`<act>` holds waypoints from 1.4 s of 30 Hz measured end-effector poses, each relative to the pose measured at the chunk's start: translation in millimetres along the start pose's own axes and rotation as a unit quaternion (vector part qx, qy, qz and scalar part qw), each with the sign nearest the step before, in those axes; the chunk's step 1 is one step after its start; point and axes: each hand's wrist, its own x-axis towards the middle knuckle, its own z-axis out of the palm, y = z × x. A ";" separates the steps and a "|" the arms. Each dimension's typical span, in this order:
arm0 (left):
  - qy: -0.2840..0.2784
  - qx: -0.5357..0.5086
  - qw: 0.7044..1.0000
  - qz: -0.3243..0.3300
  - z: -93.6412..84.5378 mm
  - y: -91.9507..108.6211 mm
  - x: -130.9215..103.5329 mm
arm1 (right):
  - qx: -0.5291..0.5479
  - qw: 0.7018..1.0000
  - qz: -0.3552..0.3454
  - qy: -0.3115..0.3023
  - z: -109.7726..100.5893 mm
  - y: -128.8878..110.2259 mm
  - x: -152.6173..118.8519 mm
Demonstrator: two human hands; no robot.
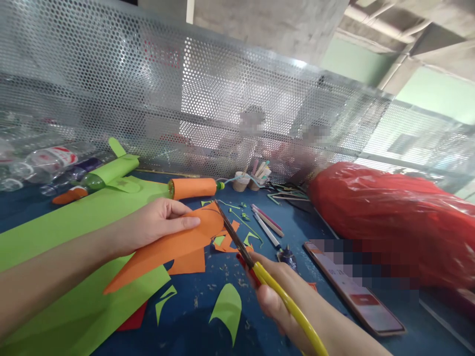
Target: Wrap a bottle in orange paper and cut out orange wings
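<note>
My left hand (163, 222) pinches a long orange paper piece (159, 254), thumb on top and fingers curled beneath. A drawn curved line shows near the paper's upper right end. My right hand (276, 291) is wrapped round the yellow handles of a pair of scissors (237, 240), whose dark blades point up and left and meet the right edge of the orange paper. Beneath the left hand lie another orange sheet (191, 261) and large green sheets (137, 291). A cut green piece (228, 309) rests on the blue table near the front.
Behind stand an orange-wrapped bottle (195, 188), a green-wrapped bottle (118, 169) and cups of markers (256, 181). Clear bottles (52, 160) lie at left. Right of the scissors are pens (266, 227), a phone (356, 289) and a red plastic bag (393, 222). People show behind the perforated metal panel (148, 89).
</note>
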 end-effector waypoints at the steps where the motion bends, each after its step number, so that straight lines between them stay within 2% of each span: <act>1: -0.008 0.004 1.000 -0.008 -2.3 0.4 0.7 | -0.008 1.000 -0.006 -0.009 -1.6 0.0 -0.4; 6: -0.034 0.028 0.998 -0.047 -10.0 3.2 1.3 | -0.030 0.999 -0.008 -0.021 -5.4 2.1 -0.3; 12: -0.001 0.141 0.990 0.025 -22.0 -3.5 6.3 | -0.031 0.999 -0.006 -0.025 -5.5 -1.9 0.2; 14: 0.043 0.209 0.975 0.069 -24.0 -8.0 10.9 | -0.021 0.999 -0.003 -0.035 -5.4 -1.4 0.7; 16: 0.143 0.267 0.943 0.136 -19.8 -10.3 12.7 | 0.003 0.999 0.004 -0.039 -4.2 2.0 1.5; 18: 0.250 0.298 0.898 0.204 -7.3 -10.0 9.2 | 0.047 0.997 0.030 -0.048 -1.8 7.5 2.4; 19: 0.242 0.296 0.902 0.202 1.8 -9.6 5.4 | 0.072 0.994 0.052 -0.059 -0.4 10.5 2.8; 20: 0.194 0.291 0.921 0.170 12.2 -9.6 0.6 | 0.095 0.990 0.077 -0.074 1.1 13.6 3.1; 22: 0.021 0.257 0.963 0.075 35.4 -12.9 -9.2 | 0.133 0.979 0.120 -0.096 3.8 18.9 3.5; 24: -0.136 0.136 0.980 -0.049 57.4 -22.4 -15.1 | 0.167 0.973 0.129 -0.092 6.3 22.2 3.4; 25: -0.162 0.083 0.981 -0.067 66.5 -29.2 -15.4 | 0.190 0.971 0.120 -0.085 7.6 22.9 3.2; 26: -0.162 0.038 0.983 -0.073 73.6 -36.7 -13.9 | 0.215 0.968 0.106 -0.078 8.8 23.0 3.0; 28: -0.136 -0.045 0.988 -0.050 81.3 -50.8 -7.2 | 0.254 0.962 0.075 -0.066 11.3 20.9 2.3; 30: -0.097 -0.123 0.988 0.000 80.7 -58.7 0.0 | 0.267 0.961 0.051 -0.057 13.4 16.8 1.4; 32: -0.029 -0.156 0.986 0.044 74.7 -57.4 3.5 | 0.262 0.963 0.044 -0.045 14.8 12.4 0.6; 34: 0.013 -0.176 0.980 0.088 67.4 -49.0 2.5 | 0.252 0.966 0.038 -0.039 15.7 9.3 0.1; 35: 0.025 -0.198 0.977 0.080 64.3 -43.9 0.9 | 0.242 0.969 0.032 -0.041 16.1 8.6 0.1; 38: 0.109 -0.261 0.958 0.049 59.4 -32.6 -3.9 | 0.215 0.975 0.001 -0.055 18.4 9.2 1.0; 40: 0.167 -0.284 0.943 0.044 59.4 -30.5 -5.6 | 0.206 0.978 -0.007 -0.043 21.0 10.6 1.7; 42: 0.202 -0.283 0.936 0.061 60.6 -31.0 -6.3 | 0.197 0.980 -0.006 -0.017 23.7 11.4 2.0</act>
